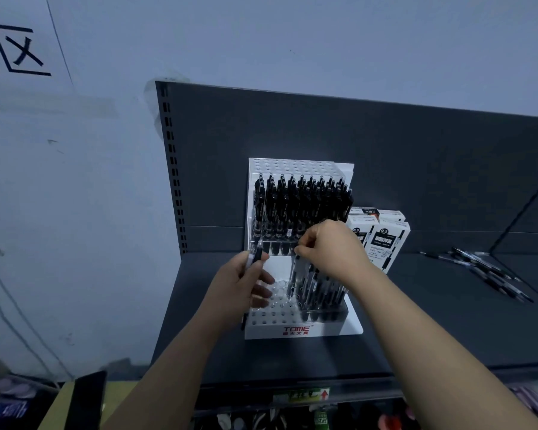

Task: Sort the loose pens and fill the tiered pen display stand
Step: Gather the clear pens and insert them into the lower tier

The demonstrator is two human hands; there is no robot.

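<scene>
Dark grey shelf [416, 321] against a pale wall [90, 181]. The pen display stand [295, 332] sits at centre; loose pens [491, 271] lie at 3 o'clock. Your left hand [239, 280] grips one pen [255, 251] at the stand's 9 o'clock. Your right hand [330, 246] pinches a clear pen [293, 274] standing in the front tier.

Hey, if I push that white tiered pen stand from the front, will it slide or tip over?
Probably slides rather than tips: the white tiered plastic pen stand sits on a wide flat base on the dark shelf. Possibly top-heavy: its upper tier is packed with black pens.
</scene>
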